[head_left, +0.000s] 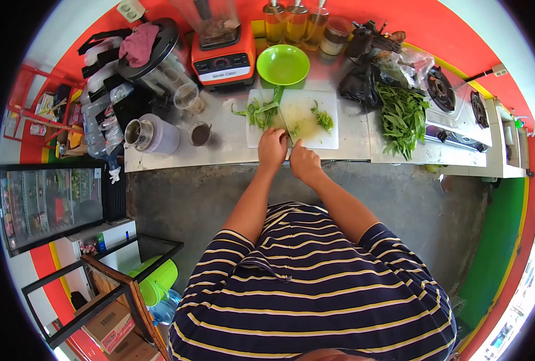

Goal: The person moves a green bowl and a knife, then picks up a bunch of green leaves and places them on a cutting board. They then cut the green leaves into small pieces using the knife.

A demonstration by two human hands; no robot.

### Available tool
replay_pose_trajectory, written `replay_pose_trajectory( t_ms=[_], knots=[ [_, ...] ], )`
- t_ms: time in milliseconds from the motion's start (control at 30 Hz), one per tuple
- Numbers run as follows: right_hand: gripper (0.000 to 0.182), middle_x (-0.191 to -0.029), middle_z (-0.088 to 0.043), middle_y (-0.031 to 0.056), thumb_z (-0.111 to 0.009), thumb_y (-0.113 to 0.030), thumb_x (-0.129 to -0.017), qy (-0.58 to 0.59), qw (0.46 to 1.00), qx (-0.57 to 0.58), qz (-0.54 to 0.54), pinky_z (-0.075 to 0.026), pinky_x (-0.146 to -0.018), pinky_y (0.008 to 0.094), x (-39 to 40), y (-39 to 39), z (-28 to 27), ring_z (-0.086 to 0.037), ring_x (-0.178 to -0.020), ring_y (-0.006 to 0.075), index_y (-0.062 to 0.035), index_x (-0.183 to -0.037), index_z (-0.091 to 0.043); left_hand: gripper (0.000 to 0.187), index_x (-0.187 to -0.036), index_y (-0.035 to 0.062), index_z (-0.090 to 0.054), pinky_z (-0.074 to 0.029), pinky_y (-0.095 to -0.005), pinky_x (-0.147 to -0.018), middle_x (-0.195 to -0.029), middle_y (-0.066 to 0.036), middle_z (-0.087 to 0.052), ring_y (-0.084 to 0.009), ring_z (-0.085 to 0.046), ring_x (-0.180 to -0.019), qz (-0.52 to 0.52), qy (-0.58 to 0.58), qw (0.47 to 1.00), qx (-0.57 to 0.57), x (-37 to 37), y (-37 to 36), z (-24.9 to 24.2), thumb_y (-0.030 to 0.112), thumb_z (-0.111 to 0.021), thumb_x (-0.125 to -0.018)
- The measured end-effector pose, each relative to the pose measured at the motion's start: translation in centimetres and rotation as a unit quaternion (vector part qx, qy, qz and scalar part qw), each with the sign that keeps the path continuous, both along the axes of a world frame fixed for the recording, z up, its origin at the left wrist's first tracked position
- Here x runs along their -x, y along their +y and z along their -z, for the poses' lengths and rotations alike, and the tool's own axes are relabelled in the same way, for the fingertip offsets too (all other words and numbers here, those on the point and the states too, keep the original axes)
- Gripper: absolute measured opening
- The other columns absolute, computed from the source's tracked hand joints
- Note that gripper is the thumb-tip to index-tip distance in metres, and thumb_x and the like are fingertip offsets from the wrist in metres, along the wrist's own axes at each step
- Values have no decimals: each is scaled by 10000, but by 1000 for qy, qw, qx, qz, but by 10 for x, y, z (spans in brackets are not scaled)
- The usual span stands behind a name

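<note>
On the white cutting board (324, 131) at the counter's front edge lie green stalks (261, 114) to the left and chopped green pieces (324, 121) to the right. My left hand (273, 148), fingers closed, is at the board's front edge beside the lower end of the stalks; what it pinches is too small to make out. Beside it, my right hand (305, 162) is wrapped round the handle of a knife, whose blade (287, 120) points away from me across the board. A green plate (283, 65) stands just behind the board.
An orange blender (223, 59), a metal jug (153, 135) and two cups stand on the left. Leafy greens (402, 119), a black plastic bag (361, 87) and a gas stove (454, 108) are on the right. Oil bottles (294, 24) line the back wall.
</note>
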State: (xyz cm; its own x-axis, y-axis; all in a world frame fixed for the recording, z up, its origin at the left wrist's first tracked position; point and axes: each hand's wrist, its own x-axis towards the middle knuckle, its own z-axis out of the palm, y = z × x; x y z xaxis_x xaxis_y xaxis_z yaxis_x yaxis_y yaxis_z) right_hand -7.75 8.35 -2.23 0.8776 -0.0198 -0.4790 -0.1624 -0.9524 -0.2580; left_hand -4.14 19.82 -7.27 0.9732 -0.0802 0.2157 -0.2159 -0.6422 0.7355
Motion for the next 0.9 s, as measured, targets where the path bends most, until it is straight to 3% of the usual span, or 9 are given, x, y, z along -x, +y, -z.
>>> replay_pose_trajectory(
  t_ms=[200,467,600,833,900],
  knots=[
    [265,-1044,-697,287,-571,-96,-917,-39,998,-41,26,-567,-880,480,-5,-12,6,-696,-1021,436,34,-1126,-472,149,-947,3,-699,-504,-429,-770,-897,-156,-651,-355,-643,-852,9,-40,999,4,6,-1,-2,101,-659,-843],
    [274,-1024,-699,301,-506,-228,-986,-39,994,-53,88,-545,-894,520,2,-48,17,-688,-1000,464,18,-1104,-481,109,-946,28,-708,-515,-427,-733,-889,-155,-662,-356,-652,-815,13,-38,998,-42,-16,-20,-2,87,-675,-861],
    [315,-1036,-693,308,-502,-266,-1003,-62,989,-46,123,-543,-883,530,0,-65,19,-683,-994,475,26,-1119,-486,49,-889,54,-694,-517,-449,-757,-897,-141,-659,-367,-642,-865,65,1,998,-21,-31,-42,-7,68,-655,-861],
    [331,-1021,-687,322,-513,-246,-997,-73,989,-74,102,-541,-877,534,-4,-59,11,-684,-971,480,60,-1123,-499,84,-901,47,-684,-517,-442,-724,-861,-149,-669,-371,-656,-819,67,-11,997,34,-34,-49,2,37,-687,-818],
    [318,-1031,-685,324,-511,-224,-990,-68,992,-68,82,-537,-893,527,-8,-55,11,-680,-991,477,64,-1126,-506,89,-907,53,-685,-517,-448,-726,-867,-149,-667,-376,-653,-826,72,-3,997,2,-34,-49,0,39,-684,-819]
  ],
)
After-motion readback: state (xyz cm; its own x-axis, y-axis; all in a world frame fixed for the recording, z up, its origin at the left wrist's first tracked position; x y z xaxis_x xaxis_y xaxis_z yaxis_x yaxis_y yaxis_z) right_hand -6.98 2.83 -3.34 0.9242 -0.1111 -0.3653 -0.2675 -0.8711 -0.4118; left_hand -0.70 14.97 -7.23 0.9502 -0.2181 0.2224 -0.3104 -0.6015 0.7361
